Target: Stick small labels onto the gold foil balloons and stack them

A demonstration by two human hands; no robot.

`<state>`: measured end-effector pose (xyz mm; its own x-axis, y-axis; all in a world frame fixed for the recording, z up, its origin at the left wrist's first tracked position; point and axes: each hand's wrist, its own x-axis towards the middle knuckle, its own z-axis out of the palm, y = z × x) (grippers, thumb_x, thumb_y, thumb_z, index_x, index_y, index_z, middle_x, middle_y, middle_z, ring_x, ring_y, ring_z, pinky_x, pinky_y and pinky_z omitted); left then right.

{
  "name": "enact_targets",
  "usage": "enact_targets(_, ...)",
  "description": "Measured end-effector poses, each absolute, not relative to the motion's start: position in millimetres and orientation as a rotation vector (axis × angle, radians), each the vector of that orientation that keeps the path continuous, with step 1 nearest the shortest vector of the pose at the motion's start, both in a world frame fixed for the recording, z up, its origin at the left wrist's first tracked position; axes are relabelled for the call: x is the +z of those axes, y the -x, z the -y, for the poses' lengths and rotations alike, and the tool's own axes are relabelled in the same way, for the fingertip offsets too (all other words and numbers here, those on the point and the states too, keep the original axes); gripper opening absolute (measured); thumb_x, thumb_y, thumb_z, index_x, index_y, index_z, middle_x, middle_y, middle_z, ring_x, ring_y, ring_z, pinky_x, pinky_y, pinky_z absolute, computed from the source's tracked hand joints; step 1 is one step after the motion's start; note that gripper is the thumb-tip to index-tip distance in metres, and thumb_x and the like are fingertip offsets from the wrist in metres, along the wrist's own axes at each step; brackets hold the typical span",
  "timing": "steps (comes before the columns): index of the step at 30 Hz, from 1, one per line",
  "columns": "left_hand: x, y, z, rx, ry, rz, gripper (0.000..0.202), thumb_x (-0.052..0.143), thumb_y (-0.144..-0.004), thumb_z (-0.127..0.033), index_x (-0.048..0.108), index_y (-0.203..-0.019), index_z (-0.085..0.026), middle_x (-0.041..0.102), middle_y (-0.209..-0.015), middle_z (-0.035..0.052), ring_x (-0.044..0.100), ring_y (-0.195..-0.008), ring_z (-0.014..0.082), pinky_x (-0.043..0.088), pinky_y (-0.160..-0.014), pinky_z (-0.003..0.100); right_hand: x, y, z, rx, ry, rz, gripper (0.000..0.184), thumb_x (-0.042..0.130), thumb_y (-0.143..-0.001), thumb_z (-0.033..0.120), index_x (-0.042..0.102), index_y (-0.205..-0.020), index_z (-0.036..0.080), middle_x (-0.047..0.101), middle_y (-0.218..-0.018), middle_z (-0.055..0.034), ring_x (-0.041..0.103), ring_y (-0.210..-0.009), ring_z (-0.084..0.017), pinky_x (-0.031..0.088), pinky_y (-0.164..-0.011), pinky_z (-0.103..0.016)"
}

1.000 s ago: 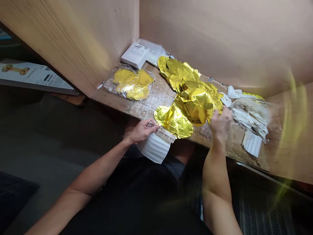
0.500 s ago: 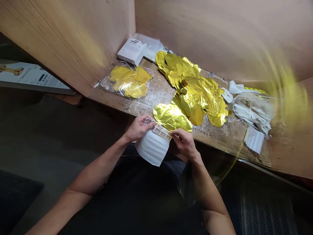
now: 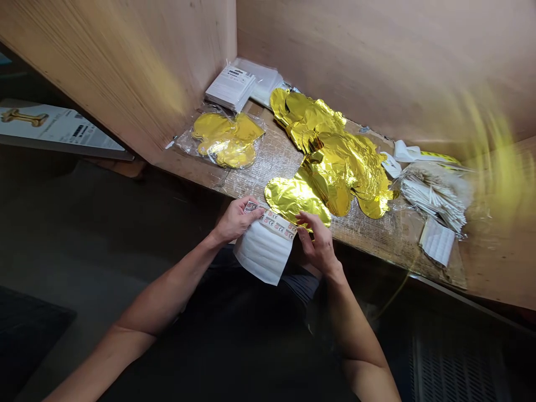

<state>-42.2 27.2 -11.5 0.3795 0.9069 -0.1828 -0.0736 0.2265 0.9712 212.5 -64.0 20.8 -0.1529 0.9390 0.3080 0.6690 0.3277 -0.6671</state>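
My left hand (image 3: 238, 219) grips the upper left corner of a white sticker sheet (image 3: 264, 253) between thumb and fingers. Rows of small printed labels with CE marks run along the sheet's top, and its blank lower part hangs down. At the sheet's right edge is my right hand (image 3: 317, 241), its thumb and fingers apart beside the last labels; whether a label sticks to a fingertip is too small to tell. Just beyond both hands, a flat gold foil balloon (image 3: 293, 198) lies at the bench's front edge, in front of a heap of gold foil balloons (image 3: 345, 162).
On the bench (image 3: 268, 142) lie bagged gold balloons (image 3: 228, 139), a stack of printed cards (image 3: 230, 87) and clear bags (image 3: 263, 78). To the right are a bundle of white sticks (image 3: 435, 190), white ribbon (image 3: 406, 151) and a folded white sheet (image 3: 437, 241). Wooden panels (image 3: 377, 61) enclose the bench.
My right hand's thumb and index finger have parted and drawn slightly off the sheet's right edge. My left hand keeps its grip. The view has shifted a little.
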Motion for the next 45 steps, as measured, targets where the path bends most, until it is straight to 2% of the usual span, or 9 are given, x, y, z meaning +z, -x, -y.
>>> enact_targets(6, -7.9, 44.3, -26.8, 0.849, -1.128, -0.958, 0.042, 0.083, -0.08, -0.052, 0.062, -0.086, -0.016, 0.058, -0.069, -0.004, 0.048, -0.056, 0.0083, 0.038, -0.053, 0.02, 13.4, -211.6, 61.8, 0.316, 1.419, 2.133, 0.021, 0.059, -0.105, 0.026, 0.072, -0.12, 0.03, 0.075, -0.117, -0.0106, 0.068, -0.104, -0.028, 0.051, -0.091, -0.048)
enact_targets(16, -18.8, 57.3, -25.1, 0.822, -1.248, -1.015, 0.037, 0.077, -0.088, -0.051, 0.064, -0.089, -0.016, 0.059, -0.068, -0.0034, 0.051, -0.057, 0.0103, 0.039, -0.053, 0.021, 20.5, -203.3, 60.3, 0.377, 1.401, 1.908, 0.012, 0.06, -0.103, 0.03, 0.07, -0.098, 0.027, 0.072, -0.096, -0.0077, 0.065, -0.092, -0.025, 0.05, -0.086, -0.044)
enact_targets(19, -20.7, 55.4, -23.8, 0.74, -1.518, -0.902, 0.028, 0.07, -0.095, -0.045, 0.07, -0.098, -0.017, 0.07, -0.084, 0.0029, 0.067, -0.077, 0.0174, 0.054, -0.073, 0.027, 22.9, -211.0, 43.7, 0.477, 1.606, 1.67, 0.019, 0.057, -0.104, 0.037, 0.067, -0.094, 0.025, 0.07, -0.09, -0.0063, 0.065, -0.085, -0.024, 0.05, -0.08, -0.04)
enact_targets(22, -23.0, 44.2, -24.2, 0.618, -1.894, -0.718, 0.025, 0.063, -0.1, -0.034, 0.071, -0.118, -0.018, 0.076, -0.109, 0.0097, 0.072, -0.099, 0.0232, 0.055, -0.095, 0.034, 18.5, -216.4, 22.9, 0.621, 1.724, 1.8, 0.023, 0.057, -0.103, 0.038, 0.067, -0.088, 0.024, 0.073, -0.085, -0.0047, 0.064, -0.079, -0.022, 0.047, -0.077, -0.037)
enact_targets(26, -28.7, 32.5, -27.9, 0.512, -2.163, -0.714, 0.028, 0.055, -0.102, -0.021, 0.069, -0.126, -0.019, 0.068, -0.143, 0.0136, 0.073, -0.113, 0.0261, 0.056, -0.097, 0.035, 7.9, -221.3, 12.5, 0.311, 1.908, 2.108, 0.027, 0.055, -0.105, 0.04, 0.063, -0.085, 0.023, 0.072, -0.082, -0.0067, 0.061, -0.08, -0.024, 0.039, -0.081, -0.038)
enact_targets(30, -29.1, 35.2, -30.2, 0.469, -2.224, -0.748, 0.023, 0.055, -0.101, -0.019, 0.071, -0.118, -0.02, 0.061, -0.156, 0.0103, 0.074, -0.111, 0.0252, 0.058, -0.095, 0.034, 4.9, -231.1, 18.8, -0.045, 2.062, 2.08, 0.03, 0.053, -0.107, 0.047, 0.063, -0.095, 0.021, 0.069, -0.086, -0.0092, 0.058, -0.084, -0.025, 0.034, -0.081, -0.039)
enact_targets(36, -27.4, 33.7, -22.7, 0.523, -2.197, -0.746, 0.046, 0.057, -0.103, -0.024, 0.056, -0.15, -0.02, 0.071, -0.141, 0.0137, 0.075, -0.114, 0.0268, 0.058, -0.096, 0.034, -1.3, -240.8, 14.2, 0.308, 1.846, 2.275, 0.029, 0.053, -0.108, 0.045, 0.062, -0.091, 0.023, 0.068, -0.097, -0.0064, 0.055, -0.094, -0.024, 0.032, -0.084, -0.038)
enact_targets(40, -35.5, 19.9, -10.8, 0.623, -2.19, -0.586, 0.036, 0.055, -0.105, -0.027, 0.064, -0.14, -0.022, 0.065, -0.151, 0.0123, 0.072, -0.125, 0.025, 0.057, -0.103, 0.032, -0.8, -249.1, 4.0, 0.527, 1.828, 2.199, 0.033, 0.045, -0.11, 0.038, 0.06, -0.085, 0.022, 0.067, -0.089, -0.0041, 0.056, -0.09, -0.022, 0.032, -0.082, -0.036)
enact_targets(45, -48.1, 9.5, -2.7, 0.502, -2.248, -0.679, 0.034, 0.055, -0.102, -0.023, 0.067, -0.133, -0.026, 0.059, -0.158, 0.0076, 0.076, -0.118, 0.0237, 0.061, -0.091, 0.03, 6.8, -246.5, -1.1, 0.715, 1.814, 2.072, 0.038, 0.047, -0.106, 0.043, 0.052, -0.074, 0.022, 0.061, -0.077, -0.0018, 0.05, -0.075, -0.018, 0.036, -0.074, -0.033)
